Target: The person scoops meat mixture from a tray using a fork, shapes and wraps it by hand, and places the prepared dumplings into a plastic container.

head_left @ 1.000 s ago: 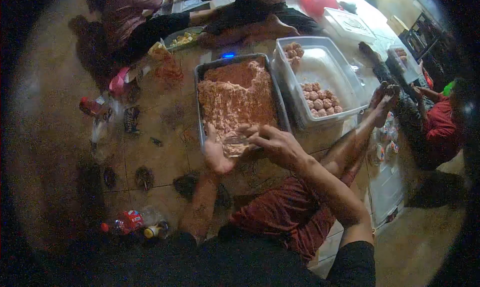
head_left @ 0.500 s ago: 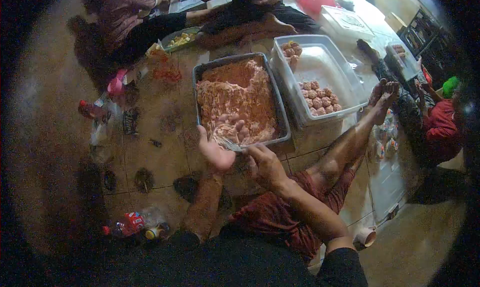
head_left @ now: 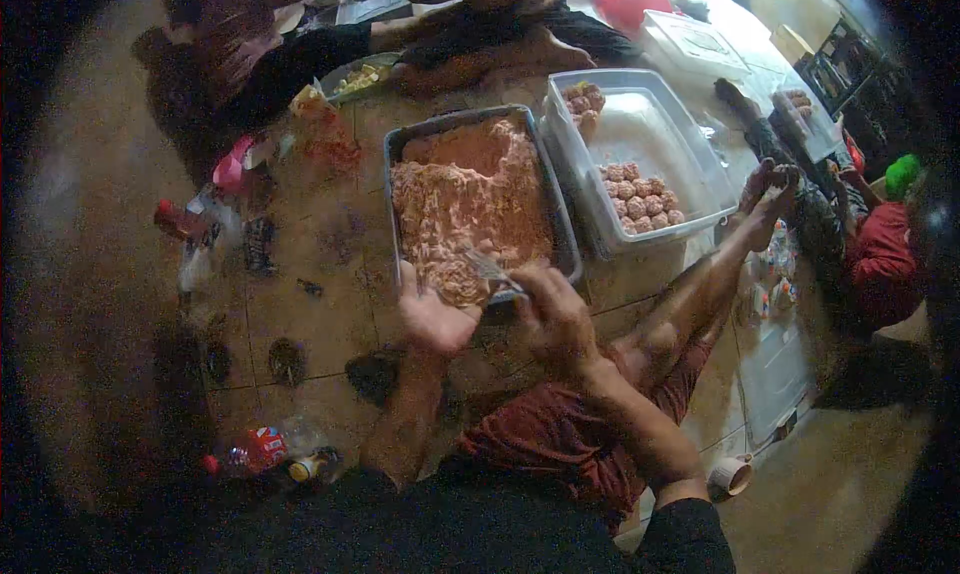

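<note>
My left hand (head_left: 438, 317) is palm up at the near edge of a grey tray (head_left: 576, 236), with a flattened portion of minced mixture (head_left: 455, 280) lying on its palm and fingers. A metal fork (head_left: 487, 268) is gripped in my right hand (head_left: 556, 319), its tines beside that portion. The tray holds a large mass of pinkish-brown mixture (head_left: 475, 189), lower at its far end. Right of the tray, a clear plastic container (head_left: 708, 152) holds several round balls (head_left: 640, 199) in its near corner and more in its far left corner.
Bottles (head_left: 260, 448) lie at the lower left. A cup (head_left: 733, 474) is at the lower right. A bowl (head_left: 350, 86) of yellowish pieces stands beyond the tray. Other people sit at the far side, and a person in red (head_left: 882, 259) at the right. Lidded boxes (head_left: 695, 44) stand at the back.
The fork in my right hand has lifted away from the portion on my left palm since the last frame. The portion now looks flatter and rounder. The cup at the lower right was hidden earlier.
</note>
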`<state>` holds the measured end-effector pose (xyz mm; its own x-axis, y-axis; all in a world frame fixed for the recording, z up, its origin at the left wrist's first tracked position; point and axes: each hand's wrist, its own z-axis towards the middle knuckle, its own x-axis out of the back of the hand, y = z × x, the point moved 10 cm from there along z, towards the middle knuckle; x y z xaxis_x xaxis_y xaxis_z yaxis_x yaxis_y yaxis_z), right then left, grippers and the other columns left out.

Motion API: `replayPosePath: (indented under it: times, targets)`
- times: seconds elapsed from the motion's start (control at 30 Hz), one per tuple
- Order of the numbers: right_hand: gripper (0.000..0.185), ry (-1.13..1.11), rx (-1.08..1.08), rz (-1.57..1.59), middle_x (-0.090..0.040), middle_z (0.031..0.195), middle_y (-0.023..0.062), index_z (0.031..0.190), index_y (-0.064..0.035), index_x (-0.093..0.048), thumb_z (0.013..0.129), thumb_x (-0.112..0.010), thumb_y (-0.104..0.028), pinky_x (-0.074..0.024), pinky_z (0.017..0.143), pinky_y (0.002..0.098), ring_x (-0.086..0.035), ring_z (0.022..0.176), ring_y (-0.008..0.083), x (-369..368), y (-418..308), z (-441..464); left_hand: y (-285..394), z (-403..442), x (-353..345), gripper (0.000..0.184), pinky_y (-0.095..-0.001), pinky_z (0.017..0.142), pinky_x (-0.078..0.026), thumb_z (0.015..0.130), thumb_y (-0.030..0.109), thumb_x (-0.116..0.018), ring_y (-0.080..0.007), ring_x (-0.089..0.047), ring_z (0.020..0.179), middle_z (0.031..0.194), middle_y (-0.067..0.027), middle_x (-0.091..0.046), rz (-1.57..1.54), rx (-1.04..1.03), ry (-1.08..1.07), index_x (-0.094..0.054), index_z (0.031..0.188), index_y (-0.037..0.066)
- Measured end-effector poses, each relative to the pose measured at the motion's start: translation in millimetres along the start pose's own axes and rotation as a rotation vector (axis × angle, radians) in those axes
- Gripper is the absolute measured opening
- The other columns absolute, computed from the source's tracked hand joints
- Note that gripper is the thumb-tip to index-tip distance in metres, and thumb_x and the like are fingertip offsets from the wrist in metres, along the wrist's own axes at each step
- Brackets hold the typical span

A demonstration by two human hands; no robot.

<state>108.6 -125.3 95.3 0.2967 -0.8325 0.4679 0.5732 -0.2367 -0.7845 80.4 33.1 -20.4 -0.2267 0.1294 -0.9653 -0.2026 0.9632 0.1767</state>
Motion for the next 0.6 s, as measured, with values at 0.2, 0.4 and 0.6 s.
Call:
replayPosePath:
  times: [0.2,0.4,0.6]
  targets:
    - [0.033,-0.28,-0.149,-0.105,-0.062,0.101,0.0168,0.118,-0.0066,-0.064,0.086,-0.062,0.001,-0.0532,0.08,0.0452,-0.064,0.093,0.0407,-26,12,-31,-2,-4,-5,0.088,-0.061,0.11,-0.04,0.096,0.069,-0.045,-0.0446,-0.051,0.129,0.14,-0.0269,-0.052,0.023,-0.021,0.059,-0.04,0.146,-0.002]
    - [0.027,-0.245,-0.161,-0.051,-0.06,0.099,0.0191,0.109,-0.0039,-0.066,0.083,-0.061,0.003,-0.0522,0.078,0.047,-0.062,0.094,0.042,-29,23,-42,-16,-6,-20,0.086,-0.0579,0.106,-0.046,0.099,0.07,-0.036,-0.0429,-0.058,0.119,0.13,-0.0277,-0.059,0.086,0.012,-0.1,-0.044,0.142,-0.004]
    - [0.028,-0.09,-0.033,-0.15,-0.06,0.098,0.0173,0.111,-0.0034,-0.066,0.084,-0.063,0.002,-0.0528,0.077,0.0458,-0.063,0.092,0.0406,0,25,-31,-21,3,-9,0.089,-0.0578,0.105,-0.047,0.1,0.069,-0.031,-0.0441,-0.061,0.115,0.127,-0.03,-0.061,0.164,0.087,-0.156,-0.048,0.133,-0.012]
